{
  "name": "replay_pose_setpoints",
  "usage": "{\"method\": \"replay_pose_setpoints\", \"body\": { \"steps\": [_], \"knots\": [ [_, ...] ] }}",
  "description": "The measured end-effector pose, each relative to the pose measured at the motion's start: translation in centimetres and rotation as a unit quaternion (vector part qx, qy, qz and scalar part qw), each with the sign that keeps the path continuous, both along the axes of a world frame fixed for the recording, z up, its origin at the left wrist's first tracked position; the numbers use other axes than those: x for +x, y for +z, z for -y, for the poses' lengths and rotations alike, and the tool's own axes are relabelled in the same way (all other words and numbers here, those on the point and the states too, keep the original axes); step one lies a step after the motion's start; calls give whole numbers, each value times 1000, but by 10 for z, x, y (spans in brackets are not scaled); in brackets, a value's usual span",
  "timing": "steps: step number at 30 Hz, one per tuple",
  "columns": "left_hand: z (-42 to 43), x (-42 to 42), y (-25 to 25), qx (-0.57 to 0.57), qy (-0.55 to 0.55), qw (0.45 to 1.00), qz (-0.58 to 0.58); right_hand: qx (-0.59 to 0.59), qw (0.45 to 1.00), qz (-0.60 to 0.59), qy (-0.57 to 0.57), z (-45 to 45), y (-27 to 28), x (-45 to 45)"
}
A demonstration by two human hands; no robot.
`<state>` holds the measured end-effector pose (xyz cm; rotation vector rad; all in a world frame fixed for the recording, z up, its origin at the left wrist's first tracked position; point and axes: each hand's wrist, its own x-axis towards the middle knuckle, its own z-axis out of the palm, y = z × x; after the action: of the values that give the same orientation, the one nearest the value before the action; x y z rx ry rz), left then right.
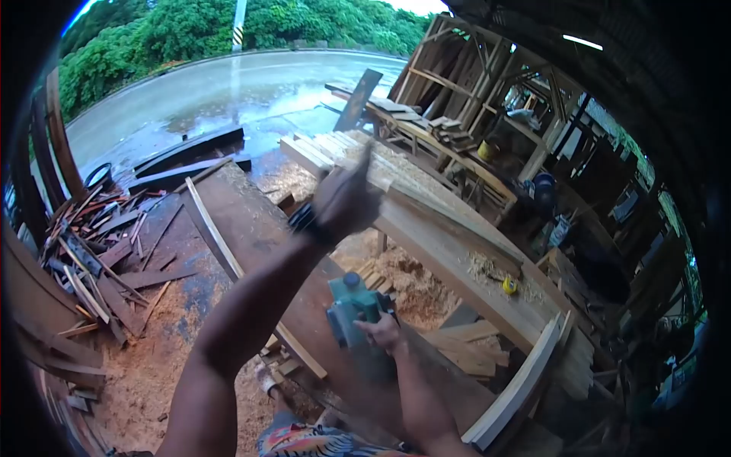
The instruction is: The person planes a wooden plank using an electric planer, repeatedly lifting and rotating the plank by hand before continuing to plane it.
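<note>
So, right hand (381,333) first: its fingers are wrapped around the handle of a chunky green handheld power planer (356,311), held low over a wide, flat brown wooden surface (304,263); can't tell if its base is touching. Left hand (349,199), dark band on the wrist, is up in front of the long pale planks (327,148), with one digit pointing up. It's pretty blurry, so I can't say how far the other fingers are curled. Just right of the planer there's a heap of tan wood shavings (419,283) on the ground, and beyond that a long, thick pale timber beam (457,259) with a small yellow tape measure (509,285) on it, next to some loose curls. A slim, curved pale wooden strip (215,221) runs along the left side, near a messy pile of reddish-brown scrap wood (110,263). Out front is a wet grey road (304,72).
</note>
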<state>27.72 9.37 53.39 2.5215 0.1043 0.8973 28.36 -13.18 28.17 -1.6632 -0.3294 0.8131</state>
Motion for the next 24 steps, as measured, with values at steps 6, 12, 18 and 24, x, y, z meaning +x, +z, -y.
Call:
{"method": "replay_pose_setpoints", "body": {
  "steps": [6, 12, 18, 24],
  "knots": [
    [18, 51, 171, 123, 10, 992, 18, 0, 1000, -3, -14, 1, -8, 1],
    [-17, 57, 93, 214, -67, 972, -73, -6, 997, 49, -55, -2, -19, 3],
    [-89, -44, -169, 98, 168, 863, -466, 4, 999, -31, 11, -3, -3, 10],
    [-187, -119, -300, -18, 245, 885, -397, 53, 996, -58, 46, -3, 7, 12]
  ]
}}
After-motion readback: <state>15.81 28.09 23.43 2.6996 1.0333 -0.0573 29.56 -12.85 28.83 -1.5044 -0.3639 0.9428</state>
